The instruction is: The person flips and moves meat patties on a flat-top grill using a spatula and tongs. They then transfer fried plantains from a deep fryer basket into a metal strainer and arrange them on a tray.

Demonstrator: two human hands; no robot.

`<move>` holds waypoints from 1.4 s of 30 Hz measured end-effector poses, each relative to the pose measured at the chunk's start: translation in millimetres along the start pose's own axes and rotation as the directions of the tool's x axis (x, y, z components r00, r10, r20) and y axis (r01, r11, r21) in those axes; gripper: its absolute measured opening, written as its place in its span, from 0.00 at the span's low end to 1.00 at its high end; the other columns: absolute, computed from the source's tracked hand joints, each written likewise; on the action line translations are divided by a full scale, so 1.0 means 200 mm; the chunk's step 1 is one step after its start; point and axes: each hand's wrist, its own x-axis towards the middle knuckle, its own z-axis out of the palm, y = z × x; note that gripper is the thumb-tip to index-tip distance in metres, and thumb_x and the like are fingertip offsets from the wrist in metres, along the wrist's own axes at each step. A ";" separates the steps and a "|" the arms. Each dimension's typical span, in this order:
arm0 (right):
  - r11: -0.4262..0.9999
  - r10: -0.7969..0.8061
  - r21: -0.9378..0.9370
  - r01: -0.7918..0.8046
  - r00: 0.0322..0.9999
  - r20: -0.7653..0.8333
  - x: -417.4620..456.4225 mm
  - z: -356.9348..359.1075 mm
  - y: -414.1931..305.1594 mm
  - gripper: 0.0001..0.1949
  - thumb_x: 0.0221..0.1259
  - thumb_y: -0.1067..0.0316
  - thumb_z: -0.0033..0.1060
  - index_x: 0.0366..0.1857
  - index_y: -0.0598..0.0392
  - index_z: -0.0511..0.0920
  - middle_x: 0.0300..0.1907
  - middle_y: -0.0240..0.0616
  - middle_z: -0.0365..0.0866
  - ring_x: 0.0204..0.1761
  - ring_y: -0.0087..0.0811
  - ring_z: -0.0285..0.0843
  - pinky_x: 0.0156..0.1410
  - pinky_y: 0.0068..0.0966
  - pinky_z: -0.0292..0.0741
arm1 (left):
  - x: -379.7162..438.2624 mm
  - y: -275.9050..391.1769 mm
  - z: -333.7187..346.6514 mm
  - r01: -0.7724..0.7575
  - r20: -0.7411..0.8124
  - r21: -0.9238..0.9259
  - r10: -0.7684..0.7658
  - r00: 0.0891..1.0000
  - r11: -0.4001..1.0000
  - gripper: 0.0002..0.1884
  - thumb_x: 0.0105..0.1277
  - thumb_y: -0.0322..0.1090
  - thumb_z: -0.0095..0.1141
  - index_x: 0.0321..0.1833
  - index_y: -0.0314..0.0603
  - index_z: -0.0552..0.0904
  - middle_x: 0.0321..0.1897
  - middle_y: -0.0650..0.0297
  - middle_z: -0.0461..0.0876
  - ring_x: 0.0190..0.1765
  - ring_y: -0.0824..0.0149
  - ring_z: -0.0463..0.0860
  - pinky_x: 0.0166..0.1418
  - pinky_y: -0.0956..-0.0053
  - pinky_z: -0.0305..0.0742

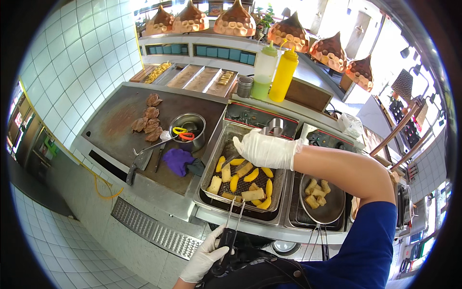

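Note:
My left hand [207, 253], in a white glove, is closed around the black handle [227, 244] of a wire fryer basket [228, 139]. Above that basket, my gloved right hand [261, 148] holds metal tongs [231, 159]. Their tips reach down to a pale fried roll [244, 168]; whether they grip it I cannot tell. More pale rolls and several yellow, crescent-shaped pieces [251, 175] lie spread over the mesh. To the right, a round pan-like strainer [330, 213] holds several fried pieces [317, 193].
On the griddle [115, 101] at left lie browned meat pieces [151, 124], a steel pot [200, 142], a scraper [139, 166] and a purple cloth [178, 162]. Squeeze bottles [284, 77] and a metal shaker [244, 86] stand behind the fryer. Copper lamps [234, 21] hang above; food trays [200, 77] sit behind the griddle.

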 end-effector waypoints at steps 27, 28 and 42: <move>0.585 0.486 0.331 -0.740 0.647 0.588 -0.61 -0.33 0.11 0.07 0.55 0.71 0.54 0.35 0.61 0.74 0.21 0.38 0.80 0.28 0.34 0.83 0.32 0.32 0.78 | 0.00 0.03 0.05 -0.108 0.049 0.016 0.108 0.993 0.994 0.30 0.65 0.22 0.50 0.72 0.39 0.62 0.57 0.58 0.76 0.54 0.65 0.79 0.59 0.73 0.74; 0.600 0.516 0.236 -0.764 0.595 0.616 -0.71 -0.38 0.08 0.07 0.54 0.71 0.55 0.36 0.60 0.75 0.21 0.35 0.80 0.26 0.34 0.83 0.32 0.31 0.78 | 0.00 0.03 0.03 -0.081 0.074 0.042 0.078 0.994 0.996 0.31 0.65 0.23 0.50 0.72 0.39 0.61 0.57 0.59 0.76 0.54 0.65 0.78 0.58 0.73 0.74; 0.383 0.394 -0.012 -0.924 0.151 0.907 -1.41 -0.24 -0.72 0.03 0.51 0.71 0.57 0.25 0.51 0.81 0.24 0.40 0.83 0.33 0.39 0.85 0.40 0.32 0.79 | 0.01 0.05 0.07 -0.077 0.022 0.112 0.075 0.997 0.991 0.29 0.66 0.26 0.50 0.71 0.40 0.63 0.50 0.58 0.80 0.45 0.67 0.82 0.44 0.78 0.77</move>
